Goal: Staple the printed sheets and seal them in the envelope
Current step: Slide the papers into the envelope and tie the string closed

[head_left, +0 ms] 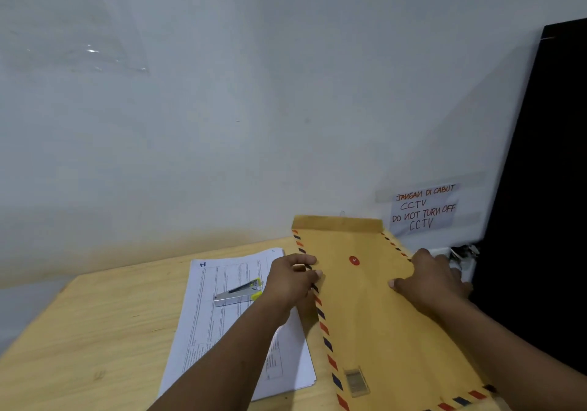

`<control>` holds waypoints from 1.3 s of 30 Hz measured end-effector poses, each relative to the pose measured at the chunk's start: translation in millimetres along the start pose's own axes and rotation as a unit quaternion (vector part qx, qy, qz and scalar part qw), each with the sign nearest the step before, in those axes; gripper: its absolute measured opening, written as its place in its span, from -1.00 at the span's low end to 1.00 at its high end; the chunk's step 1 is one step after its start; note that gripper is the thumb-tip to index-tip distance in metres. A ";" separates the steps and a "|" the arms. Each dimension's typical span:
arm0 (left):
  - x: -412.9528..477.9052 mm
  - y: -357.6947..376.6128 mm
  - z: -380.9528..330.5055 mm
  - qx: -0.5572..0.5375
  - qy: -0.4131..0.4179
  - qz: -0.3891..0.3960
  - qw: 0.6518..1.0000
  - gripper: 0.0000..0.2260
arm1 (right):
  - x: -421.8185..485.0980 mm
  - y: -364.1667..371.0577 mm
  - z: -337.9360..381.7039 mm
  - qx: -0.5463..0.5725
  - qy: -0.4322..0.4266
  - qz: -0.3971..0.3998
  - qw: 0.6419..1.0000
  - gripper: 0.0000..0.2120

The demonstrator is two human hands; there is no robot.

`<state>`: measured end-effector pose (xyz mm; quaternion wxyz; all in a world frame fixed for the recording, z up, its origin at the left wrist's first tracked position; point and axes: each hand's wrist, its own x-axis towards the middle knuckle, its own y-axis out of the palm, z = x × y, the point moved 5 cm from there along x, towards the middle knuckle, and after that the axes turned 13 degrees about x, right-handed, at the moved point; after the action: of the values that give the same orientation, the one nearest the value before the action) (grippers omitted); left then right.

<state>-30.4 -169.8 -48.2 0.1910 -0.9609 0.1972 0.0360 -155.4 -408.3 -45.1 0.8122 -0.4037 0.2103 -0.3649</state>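
A large brown envelope point(359, 299) with a red and blue striped border and a red button clasp is raised off the wooden table point(95, 331), its open flap toward the wall. My left hand point(290, 282) grips its left edge. On the opposite edge, my right hand point(433, 278) holds it with the thumb on top. A stack of printed sheets point(219, 325) lies flat on the table left of the envelope. On top of the sheets rests a silver stapler point(238, 293) with a yellow end.
The table stands against a pale wall. A handwritten CCTV note point(424, 209) is taped to the wall behind the envelope. A tall black object point(540, 188) fills the right side, with white cables point(460, 255) at its base.
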 end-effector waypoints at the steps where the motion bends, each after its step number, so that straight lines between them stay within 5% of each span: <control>1: 0.4 -1.8 -2.0 0.000 -0.001 0.000 1.000 -0.84 | 0.6 -2.4 1.9 0.017 0.000 -0.010 1.000 -0.44; 5: 1.8 -8.6 -12.5 0.012 0.031 -0.021 0.999 -0.83 | 2.4 -8.4 15.0 0.074 -0.015 -0.020 0.997 -0.70; 12: -3.2 -43.2 -46.4 -0.057 0.117 -0.152 0.980 -0.77 | -0.6 -37.4 63.3 0.111 -0.112 -0.073 0.985 -0.72; 15: -14.0 -51.4 -61.1 -0.044 0.138 -0.222 0.964 -0.76 | -18.5 -37.7 95.2 0.223 -0.205 0.017 0.953 -0.76; 19: -36.4 -51.0 -70.7 -0.021 0.146 -0.309 0.940 -0.76 | -52.1 -17.8 123.0 0.229 -0.219 0.214 0.924 -0.52; 23: -54.7 -45.7 -63.5 -0.013 0.123 -0.326 0.937 -0.76 | -59.9 -3.1 123.1 0.178 -0.216 0.239 0.930 -0.47; 26: -65.3 -43.8 -45.0 0.002 0.072 -0.309 0.948 -0.76 | -53.8 6.1 103.8 0.089 -0.177 0.188 0.962 -0.41; 29: -66.0 -34.9 -21.4 0.005 0.001 -0.202 0.979 -0.84 | -50.0 27.4 81.3 0.041 -0.124 0.218 0.967 -0.36; 31: -68.8 -31.1 -14.1 0.102 0.005 -0.121 0.987 -0.80 | -50.4 39.1 69.4 0.026 -0.107 0.236 0.965 -0.44; 35: -76.6 -30.6 -8.2 0.343 0.044 0.015 0.938 -0.74 | -44.5 53.0 53.6 -0.099 -0.117 0.191 0.970 -0.20; 39: -72.2 -36.6 -14.9 0.499 0.102 -0.046 0.860 -0.76 | -47.3 54.7 49.6 -0.131 -0.147 0.205 0.959 -0.28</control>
<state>-82.5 -118.0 -11.0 0.6249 -0.7435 0.1627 -0.1739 -131.3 -325.1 -58.1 0.8314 -0.5040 0.2133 -0.0961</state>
